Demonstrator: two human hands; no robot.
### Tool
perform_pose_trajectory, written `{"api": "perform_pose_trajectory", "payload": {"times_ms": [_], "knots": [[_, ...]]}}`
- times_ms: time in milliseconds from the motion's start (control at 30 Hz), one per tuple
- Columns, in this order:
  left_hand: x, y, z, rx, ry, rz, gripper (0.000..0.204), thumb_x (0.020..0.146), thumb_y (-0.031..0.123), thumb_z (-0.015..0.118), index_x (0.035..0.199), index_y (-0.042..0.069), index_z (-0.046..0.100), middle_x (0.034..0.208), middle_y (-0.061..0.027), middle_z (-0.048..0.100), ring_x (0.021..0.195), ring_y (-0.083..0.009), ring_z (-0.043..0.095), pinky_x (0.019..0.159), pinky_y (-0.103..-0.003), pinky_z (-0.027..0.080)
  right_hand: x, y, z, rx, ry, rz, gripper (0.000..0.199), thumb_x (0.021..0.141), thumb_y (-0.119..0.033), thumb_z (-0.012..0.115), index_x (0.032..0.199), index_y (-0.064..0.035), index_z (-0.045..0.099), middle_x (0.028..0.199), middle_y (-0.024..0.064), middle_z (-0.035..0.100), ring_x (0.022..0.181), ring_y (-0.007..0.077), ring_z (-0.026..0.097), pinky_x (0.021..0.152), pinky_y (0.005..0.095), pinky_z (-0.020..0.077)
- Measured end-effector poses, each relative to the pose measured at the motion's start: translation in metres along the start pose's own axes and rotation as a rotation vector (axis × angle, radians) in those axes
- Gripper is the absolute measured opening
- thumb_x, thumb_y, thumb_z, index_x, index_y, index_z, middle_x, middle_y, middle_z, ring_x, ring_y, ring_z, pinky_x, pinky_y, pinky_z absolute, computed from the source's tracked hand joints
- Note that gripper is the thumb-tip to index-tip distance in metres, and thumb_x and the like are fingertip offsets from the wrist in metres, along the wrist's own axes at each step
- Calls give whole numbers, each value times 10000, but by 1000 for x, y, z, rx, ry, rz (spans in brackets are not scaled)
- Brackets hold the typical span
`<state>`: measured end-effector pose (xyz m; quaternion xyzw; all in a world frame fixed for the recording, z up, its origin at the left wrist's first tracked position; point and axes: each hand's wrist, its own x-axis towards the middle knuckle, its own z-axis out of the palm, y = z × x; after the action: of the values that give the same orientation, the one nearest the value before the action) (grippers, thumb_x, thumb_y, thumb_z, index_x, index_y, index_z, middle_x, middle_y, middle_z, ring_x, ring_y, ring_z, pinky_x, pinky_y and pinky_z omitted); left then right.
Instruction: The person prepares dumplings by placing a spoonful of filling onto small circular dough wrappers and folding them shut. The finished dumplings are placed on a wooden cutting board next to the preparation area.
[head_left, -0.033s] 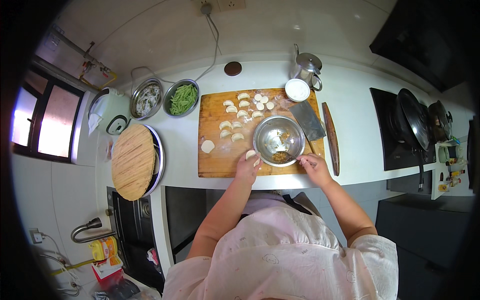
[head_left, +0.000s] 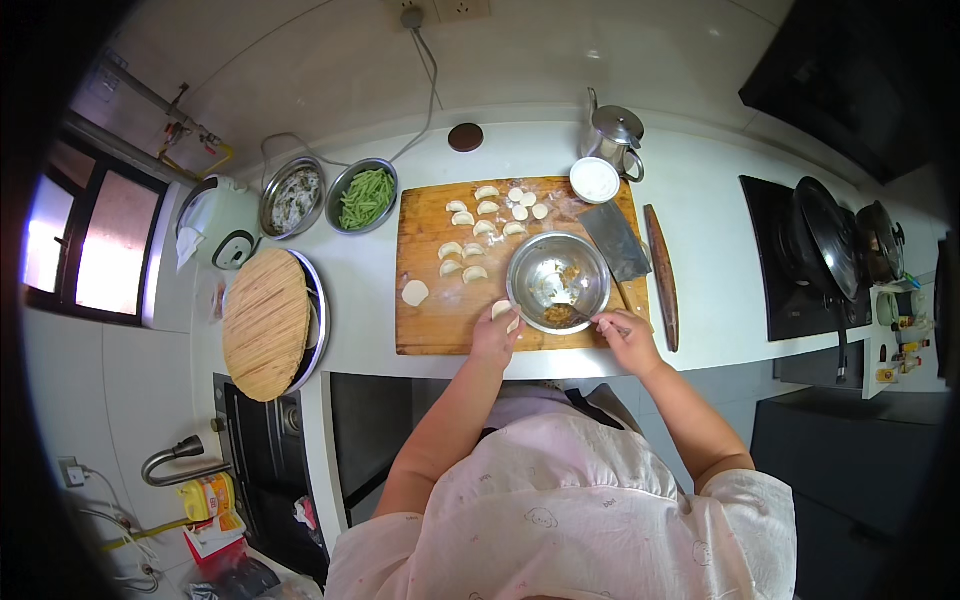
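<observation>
My left hand (head_left: pixel 493 335) is closed around a pale round dumpling wrapper (head_left: pixel 505 314) at the near edge of the wooden board (head_left: pixel 430 325). In my right hand (head_left: pixel 630 340) is the handle of a spoon (head_left: pixel 582 313), which reaches into a steel bowl (head_left: pixel 523 282). Some brownish filling (head_left: pixel 558 316) lies at the bowl's near side. Several folded dumplings (head_left: pixel 474 273) rest on the board, left of and beyond the bowl. Small dough pieces (head_left: pixel 529 199) sit near the back, and one flat wrapper (head_left: pixel 415 292) lies alone at the left.
A cleaver (head_left: pixel 615 241) lies right of the bowl, beside a rolling pin (head_left: pixel 662 277). Behind are a white bowl of flour (head_left: pixel 595 180) and a kettle (head_left: pixel 615 127). Green beans (head_left: pixel 367 198) fill a bowl at back left. A round woven lid (head_left: pixel 265 325) stands left; a stove (head_left: pixel 780 260) is right.
My right hand has shifted very slightly with the spoon. The left hand and the wrapper stay in place.
</observation>
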<state>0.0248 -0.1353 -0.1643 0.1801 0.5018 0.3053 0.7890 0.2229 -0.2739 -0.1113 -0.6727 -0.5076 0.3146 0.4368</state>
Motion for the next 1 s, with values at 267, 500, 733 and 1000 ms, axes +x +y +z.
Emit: {"api": "perform_pose_trajectory", "payload": {"times_ms": [267, 500, 733, 1000], "knots": [[1, 0, 5, 28, 40, -5, 281, 798, -10, 584, 1058, 79, 525, 964, -39, 572, 872, -146, 554, 721, -282, 481, -8, -26, 43, -88, 108, -155, 108, 833, -86, 524, 870, -30, 608, 778, 126, 610, 718, 267, 599, 654, 324, 472], [3, -2, 4, 38, 40, 6, 296, 798, -10, 585, 1075, 71, 522, 975, -49, 565, 869, -154, 556, 741, -299, 490, 0, -13, 61, 532, 201, 245, 194, 899, -125, 461, 943, 18, 585, 753, 63, 590, 643, 111, 540, 609, 224, 454], [9, 4, -1, -25, 59, 94, 219, 875, 37, 477, 1093, 36, 498, 1004, -88, 547, 903, -201, 563, 796, -352, 505, 16, -5, 49, 887, 298, 475, 254, 922, -194, 443, 1025, 18, 539, 759, 61, 588, 600, 87, 512, 586, 209, 450], [0, 30, 24, -75, -57, 293, 233, 932, 81, 363, 1121, 6, 475, 1066, -142, 553, 984, -243, 555, 832, -360, 488, 18, -8, 26, 892, 360, 413, 267, 926, -191, 446, 1044, 26, 545, 772, 69, 594, 622, 87, 526, 618, 213, 465]]}}
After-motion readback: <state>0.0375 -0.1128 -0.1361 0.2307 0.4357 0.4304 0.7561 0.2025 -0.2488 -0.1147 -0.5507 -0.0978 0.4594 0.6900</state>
